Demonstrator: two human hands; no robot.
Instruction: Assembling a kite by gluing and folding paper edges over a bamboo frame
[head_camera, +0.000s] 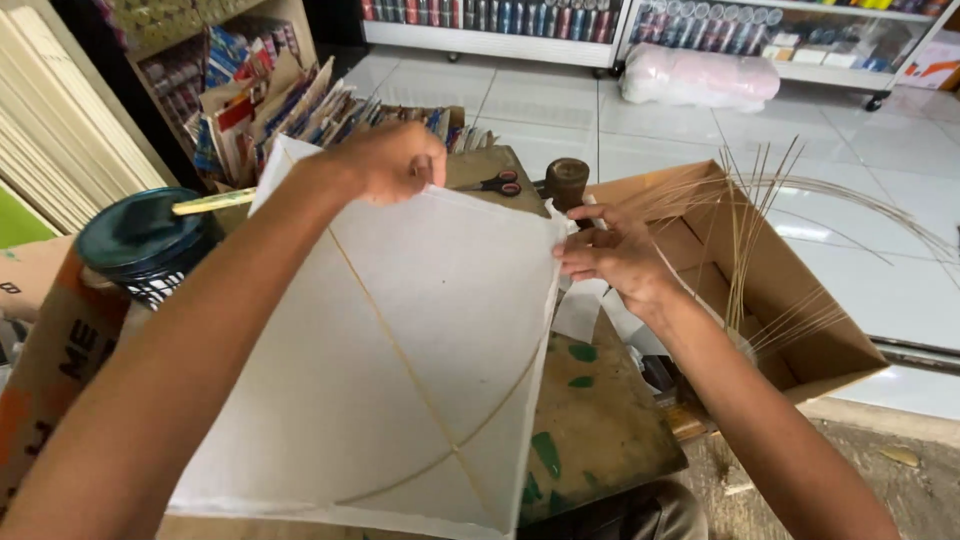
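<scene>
A white paper kite (400, 350) with a thin bamboo spine and a curved cross stick lies flat on a stained wooden work board (600, 420). My left hand (395, 160) presses its far top edge, fingers curled onto the paper. My right hand (610, 255) pinches the kite's right corner, folding the paper edge there. A small strip of white paper (580, 305) hangs below that corner.
Red-handled scissors (497, 183) and a dark round wooden block (567, 180) lie past the kite. A cardboard box (780, 290) with several thin bamboo sticks stands at the right. A dark round tin (140, 240) with a yellow stick sits left; stacked papers fill the shelf behind.
</scene>
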